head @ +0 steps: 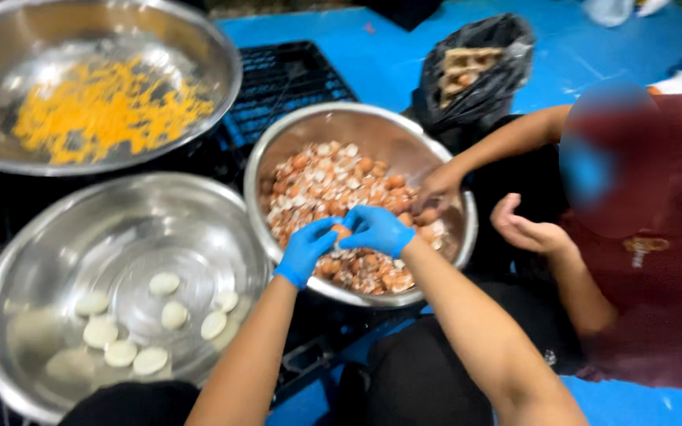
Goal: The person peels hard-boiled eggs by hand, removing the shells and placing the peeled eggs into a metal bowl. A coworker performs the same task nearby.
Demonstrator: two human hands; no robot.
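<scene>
Both gloved hands (pixel 349 237) on, apparently, an egg (pixel 342 231) over the shell bowl (pixel 278 150).

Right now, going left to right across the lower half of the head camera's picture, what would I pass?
Steel bowl of peeled white eggs → left hand in a blue glove → brown egg held between both hands → right hand, also gloved → steel bowl of eggshells → another person's bare hand.
</scene>
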